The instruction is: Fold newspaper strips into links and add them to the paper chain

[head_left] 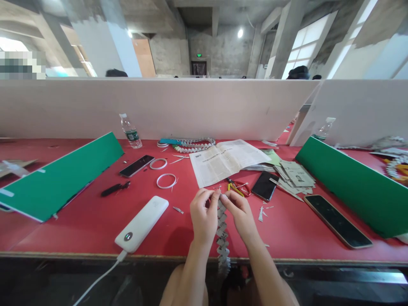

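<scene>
A zigzag chain of folded newspaper hangs from my fingertips, down past the table's front edge. My left hand pinches its upper end between thumb and fingers. From the other side, my right hand closes on the same end, the two thumbs almost touching. What exactly lies between the fingertips is partly hidden. Just beyond my hands lie pliers with red and yellow handles and an unfolded newspaper sheet. A dark phone is to the right of the pliers.
On the left are a white power bank with a cable, white tape rings, a phone and a bottle. At right lie paper pieces and another phone. Green boards flank the red table.
</scene>
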Demonstrator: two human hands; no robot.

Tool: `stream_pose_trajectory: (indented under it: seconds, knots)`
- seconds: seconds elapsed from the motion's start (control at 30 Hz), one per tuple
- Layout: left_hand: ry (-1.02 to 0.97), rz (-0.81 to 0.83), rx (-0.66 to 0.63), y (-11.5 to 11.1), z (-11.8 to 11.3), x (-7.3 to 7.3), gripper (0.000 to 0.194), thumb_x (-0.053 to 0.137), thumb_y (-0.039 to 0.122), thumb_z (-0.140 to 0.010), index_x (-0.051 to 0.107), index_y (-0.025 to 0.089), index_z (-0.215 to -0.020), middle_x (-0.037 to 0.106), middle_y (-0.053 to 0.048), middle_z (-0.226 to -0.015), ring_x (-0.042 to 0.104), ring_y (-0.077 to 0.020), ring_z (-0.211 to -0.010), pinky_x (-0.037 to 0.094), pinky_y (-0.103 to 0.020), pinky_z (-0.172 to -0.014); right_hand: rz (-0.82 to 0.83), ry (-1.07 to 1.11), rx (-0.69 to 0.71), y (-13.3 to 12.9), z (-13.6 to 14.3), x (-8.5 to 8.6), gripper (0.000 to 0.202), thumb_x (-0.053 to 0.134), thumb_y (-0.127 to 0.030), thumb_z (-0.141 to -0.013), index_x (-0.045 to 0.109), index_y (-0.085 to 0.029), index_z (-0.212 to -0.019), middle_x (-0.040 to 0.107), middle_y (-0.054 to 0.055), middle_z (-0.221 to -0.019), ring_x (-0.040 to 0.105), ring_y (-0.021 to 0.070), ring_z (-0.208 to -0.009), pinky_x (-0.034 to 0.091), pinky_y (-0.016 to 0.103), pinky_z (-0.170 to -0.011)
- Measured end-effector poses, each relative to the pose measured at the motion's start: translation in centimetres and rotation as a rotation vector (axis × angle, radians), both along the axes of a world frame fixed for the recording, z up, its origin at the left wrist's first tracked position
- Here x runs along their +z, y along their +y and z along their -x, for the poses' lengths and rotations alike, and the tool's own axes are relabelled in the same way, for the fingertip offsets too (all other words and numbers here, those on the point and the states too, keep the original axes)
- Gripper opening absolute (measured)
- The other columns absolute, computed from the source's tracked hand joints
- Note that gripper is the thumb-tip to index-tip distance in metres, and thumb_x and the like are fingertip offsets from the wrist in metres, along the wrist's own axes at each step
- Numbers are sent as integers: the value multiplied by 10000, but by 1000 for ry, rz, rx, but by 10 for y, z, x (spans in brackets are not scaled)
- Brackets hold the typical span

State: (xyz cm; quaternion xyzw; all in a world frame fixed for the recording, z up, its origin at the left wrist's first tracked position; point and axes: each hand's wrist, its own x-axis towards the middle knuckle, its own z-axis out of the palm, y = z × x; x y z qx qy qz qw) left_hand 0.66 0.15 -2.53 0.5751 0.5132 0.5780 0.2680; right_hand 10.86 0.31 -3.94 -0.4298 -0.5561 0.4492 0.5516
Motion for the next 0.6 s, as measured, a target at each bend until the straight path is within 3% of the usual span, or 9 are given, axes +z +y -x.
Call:
stream_pose_trajectory:
  seconds: [0.17, 0.33, 0.47, 0.6]
  knots:
    - [-135, 34, -27, 0, 3, 0, 176, 573, 312, -794, 669, 187, -718, 608, -32, -732, 561, -165, -727, 425, -247, -667, -68, -14, -146, 0, 9, 0, 243, 551, -367, -820, 568, -174, -672, 465, -30, -603, 418, 117, -589, 335, 230, -547]
    - [-270, 76, -63, 3, 3, -3, 178, 597, 330, -778, 676, 180, -723, 611, -24, -725, 566, -160, -738, 438, -245, -678, 31, 58, 5, 3, 8, -2, 304, 545, -426, -816, 545, -192, -623, 463, -38, -566, 462, 119, -577, 380, 228, -547]
    - [-494, 199, -183, 5, 4, -5, 197, 629, 342, -754, 673, 159, -697, 568, 1, -633, 503, -115, -626, 401, -216, -585, 55, 167, 50, 1, 12, -7, 285, 529, -465, -817, 637, -213, -739, 591, 6, -701, 568, 167, -764, 457, 256, -685]
    - [-532, 244, -359, 5, 6, -1, 206, 627, 346, -764, 704, 155, -765, 566, -13, -720, 517, -112, -681, 412, -212, -626, 106, 272, 34, 0, 11, -10, 306, 564, -492, -785, 656, -201, -766, 580, 8, -667, 535, 150, -649, 441, 254, -601]
